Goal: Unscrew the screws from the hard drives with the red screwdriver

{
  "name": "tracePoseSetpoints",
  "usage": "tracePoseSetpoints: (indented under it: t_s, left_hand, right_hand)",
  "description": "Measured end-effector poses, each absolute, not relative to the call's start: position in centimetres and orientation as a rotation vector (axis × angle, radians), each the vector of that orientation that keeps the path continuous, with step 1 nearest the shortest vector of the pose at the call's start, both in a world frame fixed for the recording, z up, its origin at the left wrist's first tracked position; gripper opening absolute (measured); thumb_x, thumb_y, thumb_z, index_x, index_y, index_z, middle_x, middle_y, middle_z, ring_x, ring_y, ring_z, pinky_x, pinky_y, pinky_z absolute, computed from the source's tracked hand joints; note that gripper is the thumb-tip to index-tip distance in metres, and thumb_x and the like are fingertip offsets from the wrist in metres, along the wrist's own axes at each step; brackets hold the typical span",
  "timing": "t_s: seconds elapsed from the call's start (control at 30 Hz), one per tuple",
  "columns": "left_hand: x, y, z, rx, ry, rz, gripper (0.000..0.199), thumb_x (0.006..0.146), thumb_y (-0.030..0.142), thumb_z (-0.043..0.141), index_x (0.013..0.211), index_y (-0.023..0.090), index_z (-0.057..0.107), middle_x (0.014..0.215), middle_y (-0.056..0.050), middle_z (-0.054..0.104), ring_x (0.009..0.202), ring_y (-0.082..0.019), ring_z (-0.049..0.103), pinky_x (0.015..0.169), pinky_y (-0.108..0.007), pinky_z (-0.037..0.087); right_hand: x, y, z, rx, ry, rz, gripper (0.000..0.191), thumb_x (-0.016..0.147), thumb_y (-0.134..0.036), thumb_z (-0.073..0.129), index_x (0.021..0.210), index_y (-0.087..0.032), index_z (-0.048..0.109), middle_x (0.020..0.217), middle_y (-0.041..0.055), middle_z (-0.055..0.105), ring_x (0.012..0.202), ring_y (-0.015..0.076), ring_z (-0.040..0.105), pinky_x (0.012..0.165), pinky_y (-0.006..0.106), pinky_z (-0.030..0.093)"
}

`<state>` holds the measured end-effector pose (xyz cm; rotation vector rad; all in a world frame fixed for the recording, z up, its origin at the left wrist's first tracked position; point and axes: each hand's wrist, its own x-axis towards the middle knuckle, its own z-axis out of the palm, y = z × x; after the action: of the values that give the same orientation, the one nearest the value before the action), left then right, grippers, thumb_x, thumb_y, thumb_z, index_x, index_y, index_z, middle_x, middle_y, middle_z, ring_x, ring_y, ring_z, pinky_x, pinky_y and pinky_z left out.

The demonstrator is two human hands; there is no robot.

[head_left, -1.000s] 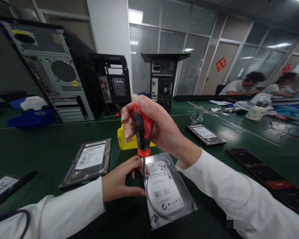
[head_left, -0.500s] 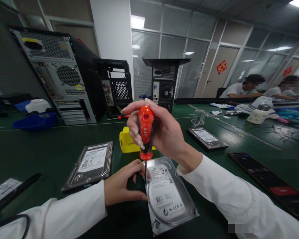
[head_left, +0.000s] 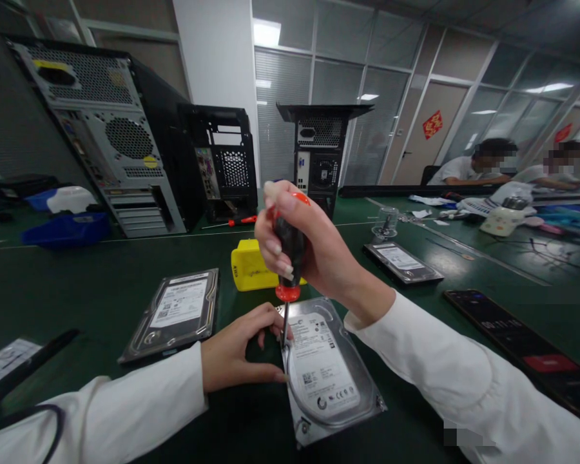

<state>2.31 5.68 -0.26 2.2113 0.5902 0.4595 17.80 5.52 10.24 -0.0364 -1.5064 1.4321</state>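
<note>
A hard drive (head_left: pixel 336 380) with a white label lies flat on the dark green table in front of me. My left hand (head_left: pixel 246 351) is at its left edge, the thumb against the side and the fingertips curled over the upper left part, holding it. In a closed grip, my right hand (head_left: pixel 304 238) has a red and black screwdriver (head_left: pixel 290 248), standing nearly upright. The shaft points down to the drive's left edge, between my left thumb and fingers. Its tip meets the drive there, though the screw cannot be made out.
A second hard drive (head_left: pixel 178 312) lies to the left, a third (head_left: pixel 403 263) at the right. Behind my hands sits a yellow bin (head_left: pixel 251 267). A phone (head_left: pixel 517 348) rests at the right. Computer cases (head_left: pixel 140 142) stand at the back, beside a blue bin (head_left: pixel 67 231). Two people sit far right.
My right hand has turned on the screwdriver, its fingers now covering more of the red handle top. The handle tilts slightly rightward. My left hand and the drive stay in place.
</note>
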Motion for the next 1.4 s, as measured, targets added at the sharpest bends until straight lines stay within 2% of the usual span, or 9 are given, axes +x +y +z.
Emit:
tracePoseSetpoints:
  t_s: [0.17,0.43,0.53,0.67,0.87,1.1,1.2,1.3,1.4]
  left_hand:
    - [2.34,5.73,-0.32,2.209,0.578,0.465,0.037,0.071,0.029,0.073,0.102,0.02,0.054,0.098,-0.002,0.05,0.086,-0.017,0.047,0.066,-0.023,0.039]
    - [2.29,5.66,-0.26,2.217,0.599,0.463,0.037,0.071,0.029,0.074,0.1,0.019,0.055,0.096,-0.001,0.049,0.083,-0.016,0.046,0.066,-0.023,0.039]
    - [2.28,5.65,-0.19,2.223,0.611,0.457,0.038,0.07,0.03,0.074,0.1,0.019,0.054,0.095,-0.001,0.049,0.081,-0.015,0.045,0.065,-0.023,0.039]
    - [2.31,5.67,-0.15,2.226,0.605,0.446,0.037,0.072,0.03,0.073,0.102,0.02,0.054,0.097,-0.001,0.05,0.083,-0.016,0.046,0.065,-0.023,0.04]
    - [2.31,5.71,-0.31,2.212,0.584,0.456,0.037,0.072,0.031,0.073,0.102,0.02,0.054,0.099,-0.002,0.051,0.087,-0.017,0.047,0.066,-0.024,0.04]
    - [2.27,5.73,-0.21,2.212,0.583,0.458,0.037,0.071,0.03,0.073,0.101,0.02,0.054,0.099,-0.002,0.05,0.087,-0.017,0.046,0.066,-0.024,0.039]
    - [2.27,5.72,-0.24,2.212,0.579,0.461,0.037,0.071,0.03,0.073,0.102,0.019,0.055,0.097,-0.002,0.049,0.086,-0.017,0.047,0.066,-0.024,0.039]
    - [2.28,5.73,-0.28,2.211,0.573,0.461,0.037,0.072,0.031,0.072,0.102,0.02,0.054,0.098,-0.002,0.049,0.088,-0.017,0.047,0.066,-0.024,0.04]
    - [2.29,5.75,-0.27,2.212,0.576,0.452,0.037,0.073,0.033,0.071,0.103,0.02,0.054,0.099,-0.002,0.05,0.089,-0.018,0.048,0.066,-0.024,0.04]
  right_hand:
    - [18.03,5.39,10.4,-0.052,-1.537,1.455,0.041,0.09,-0.047,0.028,0.085,-0.017,0.055,0.06,-0.0021,0.045,0.047,0.0062,0.044,0.045,0.019,0.037]
    - [18.17,5.56,10.36,-0.008,-1.528,1.432,0.022,0.087,-0.034,0.049,0.076,-0.016,0.045,0.076,-0.0001,0.055,0.063,0.0093,0.058,0.059,0.023,0.05]
    - [18.19,5.54,10.44,0.037,-1.566,1.423,0.022,0.087,-0.03,0.048,0.074,-0.018,0.037,0.068,-0.0016,0.057,0.051,0.0071,0.055,0.049,0.019,0.045]
    - [18.09,5.37,10.51,-0.029,-1.56,1.447,0.017,0.088,-0.033,0.046,0.078,-0.019,0.042,0.057,-0.0063,0.045,0.041,0.0036,0.04,0.04,0.015,0.031]
    - [18.26,5.11,10.77,-0.073,-1.594,1.442,0.039,0.091,-0.043,0.026,0.086,-0.017,0.054,0.065,-0.0014,0.045,0.053,0.0078,0.044,0.052,0.021,0.038]
    - [18.42,5.35,10.66,-0.095,-1.575,1.404,0.01,0.087,-0.025,0.047,0.082,-0.016,0.048,0.082,-0.0001,0.054,0.07,0.009,0.057,0.07,0.025,0.05]
    - [18.17,5.48,10.35,-0.063,-1.567,1.402,0.01,0.086,-0.022,0.05,0.082,-0.018,0.042,0.077,-0.0017,0.055,0.06,0.0074,0.056,0.06,0.022,0.049]
    - [17.86,5.49,10.07,-0.089,-1.56,1.41,0.016,0.086,-0.031,0.052,0.085,-0.02,0.041,0.065,-0.0049,0.049,0.047,0.0049,0.047,0.044,0.016,0.039]
    - [17.67,5.42,10.07,-0.08,-1.573,1.404,0.022,0.088,-0.041,0.045,0.088,-0.019,0.045,0.061,-0.0049,0.044,0.045,0.0048,0.042,0.043,0.016,0.035]
